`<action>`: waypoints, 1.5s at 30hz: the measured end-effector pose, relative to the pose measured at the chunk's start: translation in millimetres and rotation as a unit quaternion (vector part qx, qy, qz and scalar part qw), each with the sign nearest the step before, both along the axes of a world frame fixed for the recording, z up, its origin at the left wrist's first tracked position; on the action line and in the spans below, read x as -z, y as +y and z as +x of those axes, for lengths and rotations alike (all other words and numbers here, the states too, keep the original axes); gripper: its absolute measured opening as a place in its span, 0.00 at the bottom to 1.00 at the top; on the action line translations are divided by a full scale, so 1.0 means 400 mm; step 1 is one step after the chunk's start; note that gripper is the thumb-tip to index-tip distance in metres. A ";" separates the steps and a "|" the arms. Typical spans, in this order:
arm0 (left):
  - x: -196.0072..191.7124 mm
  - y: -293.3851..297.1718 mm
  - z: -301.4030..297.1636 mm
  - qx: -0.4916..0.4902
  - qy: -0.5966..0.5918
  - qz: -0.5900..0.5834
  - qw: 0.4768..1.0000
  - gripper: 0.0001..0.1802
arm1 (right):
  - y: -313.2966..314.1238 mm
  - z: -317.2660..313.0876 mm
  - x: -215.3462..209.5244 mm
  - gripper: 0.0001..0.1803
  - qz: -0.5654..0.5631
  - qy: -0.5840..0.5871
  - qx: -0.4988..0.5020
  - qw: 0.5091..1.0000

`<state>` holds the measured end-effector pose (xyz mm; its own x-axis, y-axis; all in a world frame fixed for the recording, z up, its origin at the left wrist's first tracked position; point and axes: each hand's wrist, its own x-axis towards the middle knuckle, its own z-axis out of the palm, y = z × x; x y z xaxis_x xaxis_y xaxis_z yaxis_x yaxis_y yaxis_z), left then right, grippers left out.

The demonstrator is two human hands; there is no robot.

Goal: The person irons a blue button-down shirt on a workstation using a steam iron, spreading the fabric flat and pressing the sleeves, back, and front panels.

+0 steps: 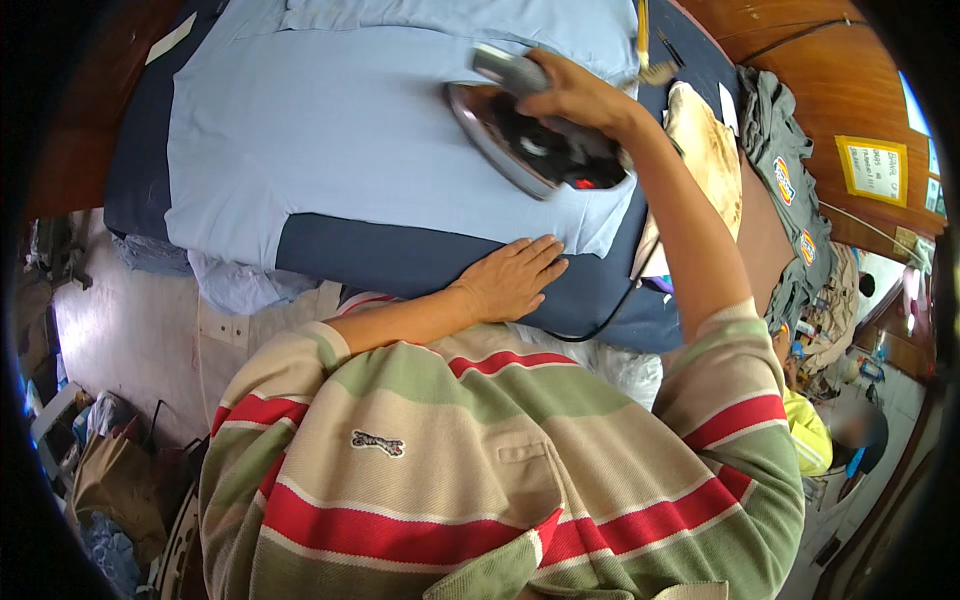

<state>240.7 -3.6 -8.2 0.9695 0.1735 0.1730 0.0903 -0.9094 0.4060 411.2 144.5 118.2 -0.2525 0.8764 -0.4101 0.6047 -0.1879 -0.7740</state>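
A light blue garment (330,130) lies spread over a table covered in dark navy cloth (370,255). My right hand (580,95) is wrapped round the grey handle of a clothes iron (530,140), whose soleplate is over the right part of the garment. The iron is slightly smeared by motion. My left hand (515,280) rests flat on the navy cover at the near edge, fingers stretched toward the garment's lower hem. It holds nothing. A black cord (610,318) curves down past my right forearm.
A scorched cream cloth (705,150) lies right of the iron, with a brush (658,73) beyond it. Dark grey garments (775,150) hang over the right edge. A person in a yellow top (805,430) is at the far right. A brown bag (120,490) stands lower left.
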 end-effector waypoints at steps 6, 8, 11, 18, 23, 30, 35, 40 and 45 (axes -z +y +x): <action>-0.009 -0.029 0.005 -0.019 -0.017 0.005 1.000 0.28 | 0.009 -0.204 0.009 0.28 0.038 0.003 -0.172 0.984; 0.000 -0.030 0.001 -0.023 -0.059 -0.004 0.998 0.26 | -0.018 -0.233 0.001 0.27 0.030 0.004 -0.215 0.976; 0.029 -0.023 -0.062 0.123 -0.133 -0.090 0.979 0.17 | -0.053 -0.259 0.000 0.26 0.026 -0.005 -0.236 0.971; -0.016 0.106 -0.375 -0.305 -0.143 0.056 0.940 0.06 | -0.108 -0.232 -0.011 0.28 0.005 -0.012 -0.221 0.975; -0.002 0.214 -0.519 -0.553 -0.025 0.144 0.821 0.09 | -0.091 -0.308 -0.002 0.27 0.046 -0.022 -0.220 0.974; 0.026 0.224 -0.542 -0.582 -0.049 0.107 0.805 0.09 | 0.059 -0.378 0.035 0.28 0.119 -0.059 -0.071 0.989; 0.022 0.234 -0.533 -0.572 -0.060 0.107 0.811 0.08 | 0.131 -0.124 0.022 0.30 0.084 -0.128 0.091 0.984; 0.030 0.232 -0.541 -0.580 -0.064 0.101 0.806 0.08 | -0.013 0.183 0.023 0.30 0.036 -0.072 0.228 0.970; 0.041 0.231 -0.546 -0.590 -0.066 0.096 0.799 0.08 | -0.151 0.312 0.009 0.25 0.008 -0.032 0.391 0.920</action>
<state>22.3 88.8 -24.7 0.1220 0.9115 0.3928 0.8984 -0.2697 0.3467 535.9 84.3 114.6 0.4816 0.7862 -0.3871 0.3350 -0.5733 -0.7477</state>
